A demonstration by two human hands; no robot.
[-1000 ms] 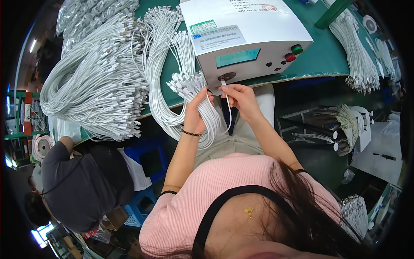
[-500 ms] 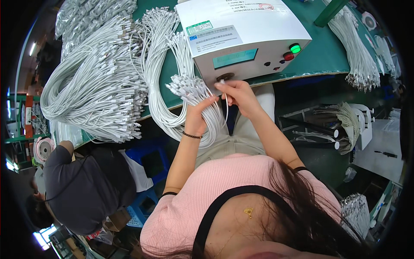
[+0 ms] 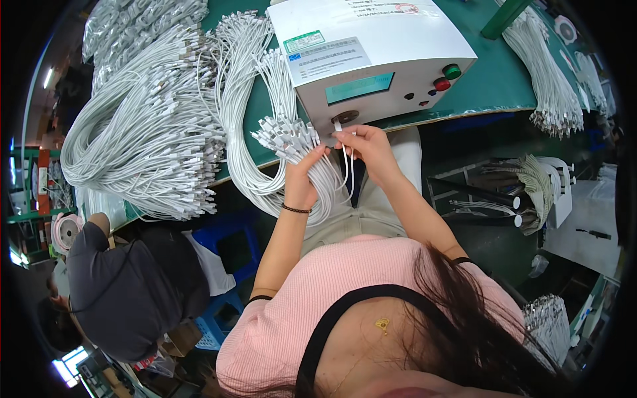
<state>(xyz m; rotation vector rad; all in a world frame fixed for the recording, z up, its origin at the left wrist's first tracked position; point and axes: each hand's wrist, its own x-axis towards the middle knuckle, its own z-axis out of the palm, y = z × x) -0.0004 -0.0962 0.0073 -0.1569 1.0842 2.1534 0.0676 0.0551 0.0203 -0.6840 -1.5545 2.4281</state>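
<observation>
My left hand (image 3: 302,184) is closed around a bundle of white cables (image 3: 290,140), their plug ends fanned out above my thumb. My right hand (image 3: 373,154) pinches one cable just behind its white plug (image 3: 338,125). That plug is at the round dark socket (image 3: 349,117) on the front of a white box-shaped tester (image 3: 398,40); whether it is seated or just touching, I cannot tell. The pinched cable hangs in a loop beside the bundle. The tester has a lit greenish screen (image 3: 359,88), a dark green button (image 3: 452,71) and a red button (image 3: 442,84).
A large heap of white cables (image 3: 146,119) covers the table's left, with bagged cables (image 3: 142,30) behind it. More cables (image 3: 547,93) hang over the right edge near a green post (image 3: 507,18). A person (image 3: 133,285) sits at left by blue stools (image 3: 229,245).
The tester's green button was lit and is now dark. My right hand has shifted slightly down, and more of the plug shows at the socket. My left hand keeps its hold on the bundle.
</observation>
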